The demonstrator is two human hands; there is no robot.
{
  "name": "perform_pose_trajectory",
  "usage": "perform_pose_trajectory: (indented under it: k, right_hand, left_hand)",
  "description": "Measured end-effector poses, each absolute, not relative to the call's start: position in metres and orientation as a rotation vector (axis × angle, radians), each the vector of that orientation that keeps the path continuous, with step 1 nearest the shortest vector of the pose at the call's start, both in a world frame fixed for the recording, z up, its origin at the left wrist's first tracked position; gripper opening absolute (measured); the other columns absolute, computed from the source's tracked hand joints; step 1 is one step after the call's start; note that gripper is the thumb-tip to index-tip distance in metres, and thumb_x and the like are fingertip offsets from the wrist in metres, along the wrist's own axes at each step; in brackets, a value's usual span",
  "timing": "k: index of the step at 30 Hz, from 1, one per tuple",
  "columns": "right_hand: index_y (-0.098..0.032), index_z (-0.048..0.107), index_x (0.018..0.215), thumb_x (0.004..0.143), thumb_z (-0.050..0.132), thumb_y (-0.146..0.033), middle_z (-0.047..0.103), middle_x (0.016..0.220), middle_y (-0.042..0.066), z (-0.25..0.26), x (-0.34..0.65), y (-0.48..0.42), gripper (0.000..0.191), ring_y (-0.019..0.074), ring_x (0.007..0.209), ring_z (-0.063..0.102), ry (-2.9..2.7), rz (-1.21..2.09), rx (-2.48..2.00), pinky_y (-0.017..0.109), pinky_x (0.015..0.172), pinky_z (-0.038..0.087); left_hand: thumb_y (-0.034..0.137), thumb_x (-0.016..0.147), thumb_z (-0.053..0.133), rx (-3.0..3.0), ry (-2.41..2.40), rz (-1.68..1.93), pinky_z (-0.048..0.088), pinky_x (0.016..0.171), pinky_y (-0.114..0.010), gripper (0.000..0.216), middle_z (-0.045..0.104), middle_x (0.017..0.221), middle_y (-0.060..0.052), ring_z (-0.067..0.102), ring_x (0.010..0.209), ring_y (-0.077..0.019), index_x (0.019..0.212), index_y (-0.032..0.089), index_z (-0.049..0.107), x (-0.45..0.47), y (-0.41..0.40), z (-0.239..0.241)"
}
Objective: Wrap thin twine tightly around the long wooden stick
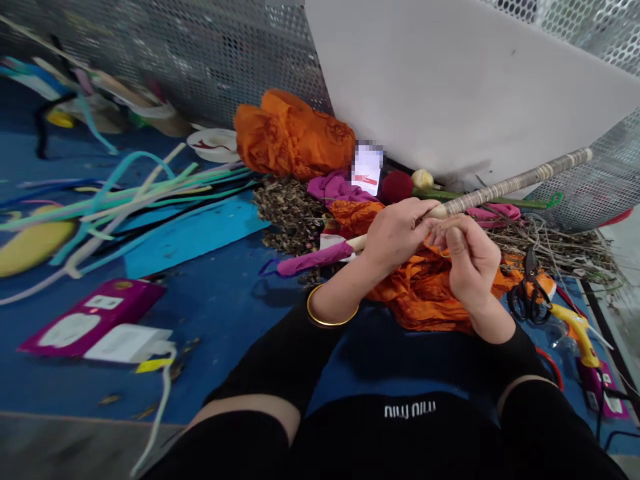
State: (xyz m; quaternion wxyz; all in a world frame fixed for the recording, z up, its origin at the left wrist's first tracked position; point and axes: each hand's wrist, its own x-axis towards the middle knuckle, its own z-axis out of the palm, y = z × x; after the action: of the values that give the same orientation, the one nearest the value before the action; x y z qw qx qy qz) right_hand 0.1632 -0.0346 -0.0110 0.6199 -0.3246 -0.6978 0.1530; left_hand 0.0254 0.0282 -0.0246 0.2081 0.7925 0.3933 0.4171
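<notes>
Now both hands meet mid-frame over a wrapped stick

And on the head view, the left forearm climbs from the bottom centre-left, gold bracelet [333,325] at the wrist, to the left hand [397,230] just right of centre. Back of the hand up, fingers bent, it's gripping the stick [520,184], which slants away to the upper right with its mottled wrapping on show! Below left of that fist, roughly in line, a pale rod pokes out with a pinkish-purple covering [317,259].

Over to the right hand [473,257], right of centre, forearm angling up and leftward from the lower right. Wrist cocked, fingers curled inward, thumb bent toward them, tips close beside the left hand. Is anything pinched there? Can't tell; it's too small and blurred.

Underneath, crumpled orange cloth [425,293] spreads below both hands, while black-handled scissors [531,293] and a yellow glue gun [583,333] lie at the right.
</notes>
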Motion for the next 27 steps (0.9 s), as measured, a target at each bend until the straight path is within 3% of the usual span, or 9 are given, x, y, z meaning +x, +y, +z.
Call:
perform_pose_trajectory:
  k: [4,8,13,17,22,27]
  right_hand:
    - [-0.027,0.072,0.085,0.104,0.058,-0.033,0.072,0.097,0.003,0.007,0.188,-0.029,0.025,0.0199,0.101,0.069,-1.714,0.180,-0.773,0.041,0.093,0.058]
    - [-0.028,0.075,0.085,0.103,0.059,-0.035,0.068,0.082,0.001,0.014,0.204,-0.022,0.025,0.0187,0.090,0.067,-1.748,0.206,-0.745,0.039,0.086,0.057]
    - [-0.028,0.075,0.086,0.104,0.058,-0.038,0.069,0.085,0.001,0.010,0.210,-0.015,0.027,0.0189,0.092,0.068,-1.769,0.286,-0.710,0.042,0.088,0.059]
    - [-0.029,0.074,0.084,0.103,0.056,-0.049,0.068,0.083,0.002,0.007,0.212,-0.010,0.033,0.0210,0.094,0.068,-1.758,0.276,-0.809,0.046,0.092,0.061]
    - [-0.030,0.072,0.085,0.104,0.056,-0.044,0.071,0.090,0.002,0.007,0.214,-0.008,0.028,0.0197,0.096,0.069,-1.714,0.311,-0.804,0.044,0.091,0.062]
    - [-0.030,0.070,0.080,0.100,0.056,-0.058,0.067,0.083,0.005,0.007,0.213,-0.009,0.037,0.0232,0.098,0.068,-1.626,0.266,-0.871,0.047,0.097,0.061]
  left_hand:
    - [0.036,0.099,0.054,2.243,1.145,1.131,0.046,0.074,-0.028,0.030,0.073,0.090,-0.004,0.063,0.081,-0.0187,0.110,0.022,0.078,0.021,0.030,-0.022]
    - [0.036,0.098,0.057,2.257,1.162,1.077,0.045,0.074,-0.029,0.029,0.073,0.089,-0.003,0.061,0.078,-0.0184,0.111,0.023,0.079,0.022,0.030,-0.021]
    - [0.036,0.100,0.054,2.320,1.178,0.970,0.042,0.072,-0.030,0.030,0.070,0.084,-0.004,0.061,0.077,-0.0190,0.102,0.021,0.079,0.024,0.026,-0.018]
    - [0.037,0.100,0.054,2.358,1.191,0.932,0.042,0.072,-0.030,0.032,0.072,0.087,-0.005,0.062,0.079,-0.0199,0.109,0.020,0.079,0.024,0.025,-0.018]
    - [0.034,0.097,0.057,2.347,1.174,0.960,0.045,0.073,-0.029,0.030,0.075,0.092,-0.006,0.065,0.081,-0.0201,0.109,0.020,0.080,0.024,0.026,-0.023]
    - [0.032,0.094,0.060,2.216,1.071,1.069,0.049,0.078,-0.028,0.029,0.079,0.096,-0.004,0.068,0.087,-0.0194,0.110,0.019,0.081,0.022,0.032,-0.027]
